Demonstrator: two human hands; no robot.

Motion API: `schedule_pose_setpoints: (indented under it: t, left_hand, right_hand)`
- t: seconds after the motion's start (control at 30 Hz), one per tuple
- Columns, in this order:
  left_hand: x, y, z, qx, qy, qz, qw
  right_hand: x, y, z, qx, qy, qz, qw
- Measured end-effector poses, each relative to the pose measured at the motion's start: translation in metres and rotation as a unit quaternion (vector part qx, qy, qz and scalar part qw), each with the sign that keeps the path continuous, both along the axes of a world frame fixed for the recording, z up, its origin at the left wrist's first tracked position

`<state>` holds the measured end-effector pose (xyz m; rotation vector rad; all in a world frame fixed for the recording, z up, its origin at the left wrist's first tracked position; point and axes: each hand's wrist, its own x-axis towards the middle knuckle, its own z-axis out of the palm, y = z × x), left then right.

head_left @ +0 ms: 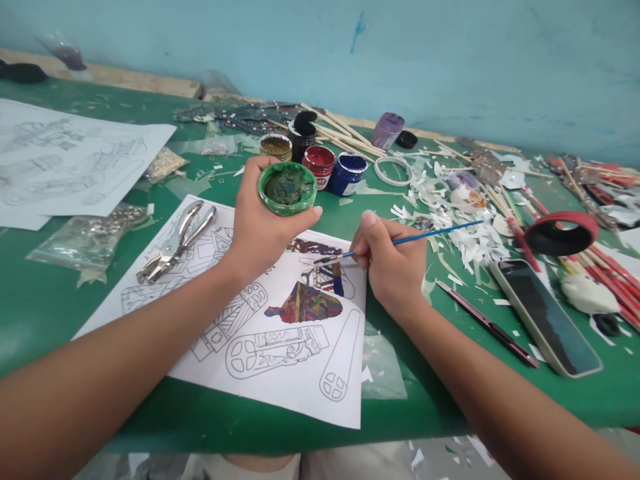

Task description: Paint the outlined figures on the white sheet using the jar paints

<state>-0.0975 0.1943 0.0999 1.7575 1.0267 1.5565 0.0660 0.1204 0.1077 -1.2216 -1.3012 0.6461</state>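
My left hand (263,223) is closed around a small jar of green paint (289,189), raised over the drawing sheet with its open top tilted toward me. A blue-handled paintbrush (425,235) is pinched in my right hand (393,260), its bristles pointing left over the sheet. The white sheet (300,403) carries line drawings, some painted red, blue, brown and yellow. On its left part lies a silver hole punch (177,240). Behind the raised jar stand open jars of red paint (319,165), blue paint (347,175) and yellowish paint (275,147).
White paper scraps (450,217), a smartphone (545,317), a slim cutter (487,323) and a tape roll (561,233) lie to the right. At left are printed sheets (90,160) and a bag of metal bits (95,240). Wooden sticks (345,133) lie near the wall.
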Motion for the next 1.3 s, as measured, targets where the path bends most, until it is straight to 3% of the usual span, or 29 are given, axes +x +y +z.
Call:
schedule_pose_setpoints:
  t: [0.57, 0.9, 1.3]
  left_hand:
    - [0.0011, 0.0016, -0.0023, 0.004, -0.01, 0.005, 1.0]
    - [0.0013, 0.0002, 0.0008, -0.01, -0.011, 0.0, 1.0]
    - [0.0026, 0.0019, -0.0013, 0.0, -0.022, 0.001, 1.0]
  right_hand:
    - [-0.0022, -0.0007, 0.0032, -0.019, -0.066, 0.028, 0.997]
    - [-0.0038, -0.0034, 0.004, -0.018, -0.064, 0.058, 0.996]
    - [-0.004, -0.0044, 0.0036, 0.0, -0.054, 0.048, 0.997]
